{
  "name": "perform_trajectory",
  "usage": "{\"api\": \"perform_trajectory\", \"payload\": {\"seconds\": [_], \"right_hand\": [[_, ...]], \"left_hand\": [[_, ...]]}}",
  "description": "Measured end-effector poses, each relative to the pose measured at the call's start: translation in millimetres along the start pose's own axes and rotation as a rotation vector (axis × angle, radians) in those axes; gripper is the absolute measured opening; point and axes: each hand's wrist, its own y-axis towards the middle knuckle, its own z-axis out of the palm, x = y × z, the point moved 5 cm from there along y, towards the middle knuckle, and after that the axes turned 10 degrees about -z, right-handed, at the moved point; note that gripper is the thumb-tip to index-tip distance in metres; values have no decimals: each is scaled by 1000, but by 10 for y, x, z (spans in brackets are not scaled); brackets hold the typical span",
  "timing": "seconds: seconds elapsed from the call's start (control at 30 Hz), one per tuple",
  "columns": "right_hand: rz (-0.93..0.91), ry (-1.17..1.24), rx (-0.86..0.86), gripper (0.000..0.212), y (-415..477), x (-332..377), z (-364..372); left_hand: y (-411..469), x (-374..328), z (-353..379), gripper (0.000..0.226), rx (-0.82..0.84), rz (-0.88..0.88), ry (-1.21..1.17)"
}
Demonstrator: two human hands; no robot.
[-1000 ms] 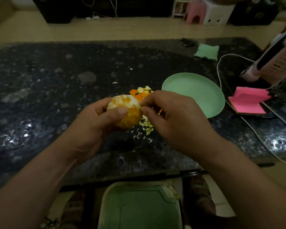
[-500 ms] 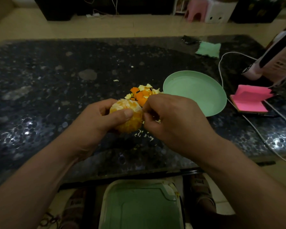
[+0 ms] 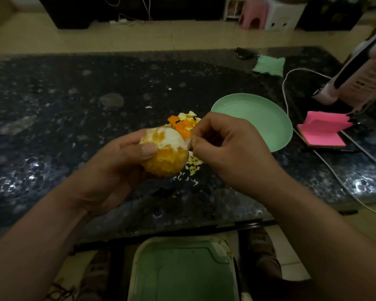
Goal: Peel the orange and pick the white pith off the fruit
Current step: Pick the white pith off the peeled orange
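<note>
My left hand [image 3: 115,168] grips the peeled orange [image 3: 166,154] above the dark table, thumb across its front. White pith covers the fruit's upper part. My right hand [image 3: 230,151] pinches a strip of pith [image 3: 188,142] at the orange's right side between thumb and forefinger. A pile of orange peel pieces [image 3: 182,123] lies on the table just behind the fruit. Small white pith shreds [image 3: 191,168] are scattered under and to the right of it.
A pale green plate [image 3: 254,120] sits to the right of my right hand. Pink sticky notes [image 3: 323,131], a white cable [image 3: 334,177] and a green cloth [image 3: 268,66] lie further right. A green bin [image 3: 182,272] stands below the table's [image 3: 52,127] front edge.
The orange has turned in my left hand so more white pith faces up. My right hand's thumb and forefinger have taken hold of a pith strip at its right side.
</note>
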Motion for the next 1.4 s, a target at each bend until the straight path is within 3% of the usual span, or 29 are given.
{"api": "perform_trajectory", "payload": {"seconds": [0.27, 0.57, 0.6, 0.7, 0.83, 1.03, 1.2, 1.4], "right_hand": [[75, -96, 10, 12, 22, -145, 18], [118, -316, 17, 13, 43, -185, 66], [110, -281, 1, 7, 47, -173, 64], [144, -101, 43, 19, 50, -155, 82], [122, 2, 105, 8, 46, -116, 121], [89, -82, 54, 10, 69, -101, 83], [78, -84, 38, 16, 93, -37, 86], [142, -71, -14, 24, 98, -69, 66]], "left_hand": [[-20, -29, -32, 78, 36, 30, -100], [72, 70, -134, 80, -85, -24, -119], [86, 84, -148, 79, -96, -22, -127], [110, 108, -170, 71, -94, -16, -136], [130, 131, -172, 52, -89, -31, -117], [111, 125, -125, 70, -35, -57, -82], [107, 155, -51, 51, -39, -112, -262], [105, 188, 22, 66, 38, -180, -337]]}}
